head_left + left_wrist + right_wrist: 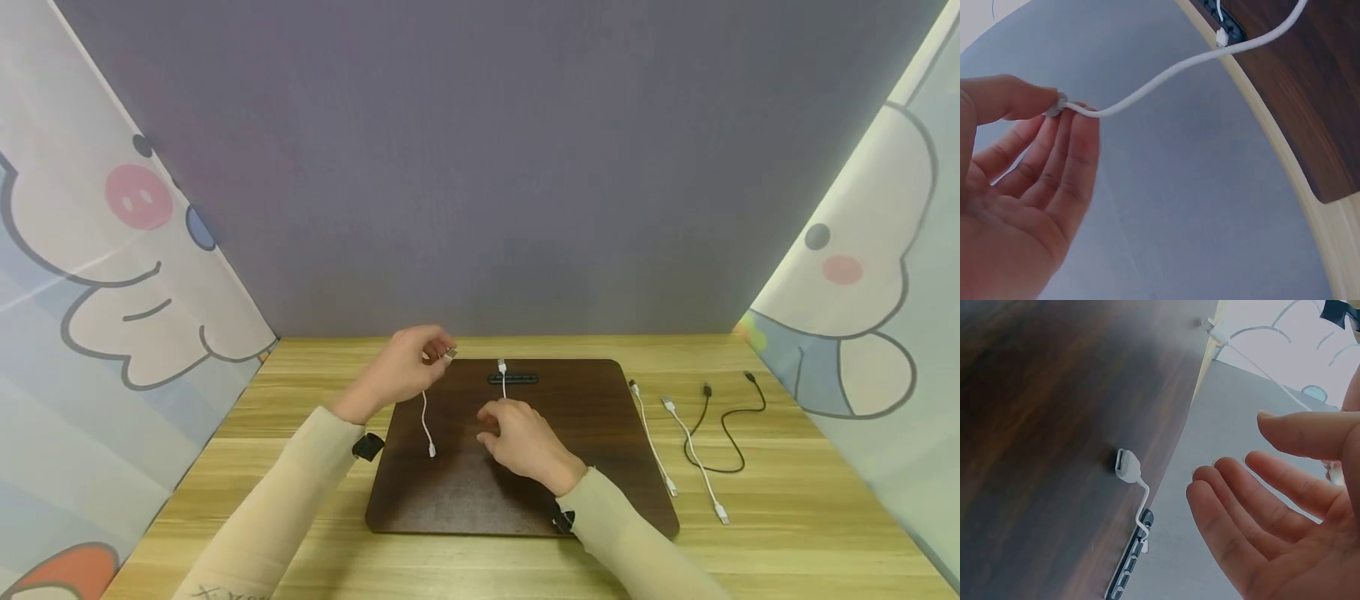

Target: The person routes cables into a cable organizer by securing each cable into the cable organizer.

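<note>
Between thumb and fingertips, my left hand [408, 365] pinches one plug end of a short white charging cable [426, 423] above the board's far left corner. The cable hangs down, its other plug [432, 450] over the dark brown board [465, 500]. My right hand [528, 442] holds nothing; in the right wrist view its fingers are parted from the thumb. A small black cable holder [527, 379] with slots lies at the board's far edge. A second white cable [502, 368] runs across it, one plug [1126, 467] lying towards my right hand.
Right of the board, two white cables [651, 437] [697, 462] and a black cable [742, 450] lie on the wooden table [810, 533]. A grey panel [495, 183] stands behind, with cartoon-printed sheets [67, 333] at both sides.
</note>
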### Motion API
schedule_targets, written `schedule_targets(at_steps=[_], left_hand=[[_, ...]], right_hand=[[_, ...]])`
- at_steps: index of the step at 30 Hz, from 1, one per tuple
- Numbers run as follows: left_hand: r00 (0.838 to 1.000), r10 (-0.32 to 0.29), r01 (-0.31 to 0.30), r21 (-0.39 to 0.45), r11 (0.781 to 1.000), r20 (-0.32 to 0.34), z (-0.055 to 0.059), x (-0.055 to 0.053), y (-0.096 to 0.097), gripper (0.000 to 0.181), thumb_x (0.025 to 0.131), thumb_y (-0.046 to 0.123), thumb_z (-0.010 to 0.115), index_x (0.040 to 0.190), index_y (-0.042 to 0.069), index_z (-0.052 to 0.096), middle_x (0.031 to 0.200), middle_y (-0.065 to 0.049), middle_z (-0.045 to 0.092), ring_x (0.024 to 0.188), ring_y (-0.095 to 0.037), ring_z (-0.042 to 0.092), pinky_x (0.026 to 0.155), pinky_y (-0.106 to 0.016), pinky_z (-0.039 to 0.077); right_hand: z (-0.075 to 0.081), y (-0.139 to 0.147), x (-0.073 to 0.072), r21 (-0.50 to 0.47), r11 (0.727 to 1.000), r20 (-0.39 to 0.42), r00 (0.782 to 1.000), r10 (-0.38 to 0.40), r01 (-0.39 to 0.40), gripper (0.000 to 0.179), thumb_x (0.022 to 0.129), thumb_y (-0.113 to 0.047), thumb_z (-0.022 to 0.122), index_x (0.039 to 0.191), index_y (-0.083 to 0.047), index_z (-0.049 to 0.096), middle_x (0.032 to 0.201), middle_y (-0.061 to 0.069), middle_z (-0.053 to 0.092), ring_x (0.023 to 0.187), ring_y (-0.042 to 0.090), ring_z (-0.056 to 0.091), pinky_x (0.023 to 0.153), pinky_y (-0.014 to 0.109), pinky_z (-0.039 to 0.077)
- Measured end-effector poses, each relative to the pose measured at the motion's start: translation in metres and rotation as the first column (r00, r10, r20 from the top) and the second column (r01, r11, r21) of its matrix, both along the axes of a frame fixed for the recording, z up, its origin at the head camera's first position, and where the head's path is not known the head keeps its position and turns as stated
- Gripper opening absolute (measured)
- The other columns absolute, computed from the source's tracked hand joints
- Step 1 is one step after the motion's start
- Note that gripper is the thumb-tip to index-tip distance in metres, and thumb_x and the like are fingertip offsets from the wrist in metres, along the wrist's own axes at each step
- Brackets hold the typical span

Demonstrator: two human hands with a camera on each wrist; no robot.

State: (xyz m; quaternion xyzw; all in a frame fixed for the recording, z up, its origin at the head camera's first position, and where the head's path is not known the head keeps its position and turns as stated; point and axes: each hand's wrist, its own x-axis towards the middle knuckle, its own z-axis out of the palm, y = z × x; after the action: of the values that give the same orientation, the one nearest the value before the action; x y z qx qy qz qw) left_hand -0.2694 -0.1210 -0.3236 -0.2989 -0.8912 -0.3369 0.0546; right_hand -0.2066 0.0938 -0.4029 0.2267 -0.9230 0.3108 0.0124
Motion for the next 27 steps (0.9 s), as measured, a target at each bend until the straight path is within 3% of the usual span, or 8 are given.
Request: schedule_targets(at_steps=[6,14,21,27], left_hand=[[0.997,-0.059,0.061,0.053,0.997,-0.045,-0.003,0.004,0.012,0.017,0.092,0.001,0.068,0.11,0.002,0.069,0.096,-0.002,0.068,0.087,-0.016,0.064,0.077,-0.035,0.056],[0.995,-0.08,0.088,0.128,0.988,-0.066,-0.002,0.007,0.025,0.016,0.093,0.004,0.068,0.109,0.007,0.07,0.096,0.0,0.07,0.086,-0.014,0.065,0.074,-0.032,0.057],[0.994,-0.093,0.104,0.223,0.969,-0.057,-0.001,0.006,0.031,0.017,0.092,0.003,0.069,0.108,0.005,0.068,0.093,-0.001,0.07,0.086,-0.015,0.066,0.073,-0.035,0.058],[0.993,-0.114,0.117,0.275,0.954,-0.027,0.0,0.006,0.036,0.019,0.09,0.0,0.07,0.108,0.005,0.067,0.093,-0.004,0.069,0.086,-0.016,0.065,0.073,-0.029,0.058]], right_hand=[[0.0,-0.001,-0.002,-0.02,1.0,0.003,1.0,0.013,-0.013,0.029,0.092,-0.012,0.076,0.117,0.0,0.07,0.104,0.011,0.07,0.092,0.025,0.068,0.077,0.041,0.055],[-0.001,-0.003,-0.006,-0.054,0.998,0.023,0.999,0.027,-0.026,0.029,0.092,-0.014,0.077,0.116,0.001,0.071,0.104,0.01,0.072,0.094,0.023,0.069,0.078,0.038,0.056],[-0.003,-0.003,-0.007,-0.105,0.994,0.032,0.999,0.045,-0.041,0.025,0.092,-0.013,0.076,0.113,0.001,0.071,0.096,0.007,0.074,0.087,0.017,0.07,0.076,0.033,0.057],[-0.004,-0.002,-0.008,-0.139,0.989,0.034,0.998,0.057,-0.052,0.02,0.092,-0.013,0.076,0.108,-0.003,0.073,0.091,0.002,0.074,0.084,0.013,0.07,0.074,0.03,0.056]])
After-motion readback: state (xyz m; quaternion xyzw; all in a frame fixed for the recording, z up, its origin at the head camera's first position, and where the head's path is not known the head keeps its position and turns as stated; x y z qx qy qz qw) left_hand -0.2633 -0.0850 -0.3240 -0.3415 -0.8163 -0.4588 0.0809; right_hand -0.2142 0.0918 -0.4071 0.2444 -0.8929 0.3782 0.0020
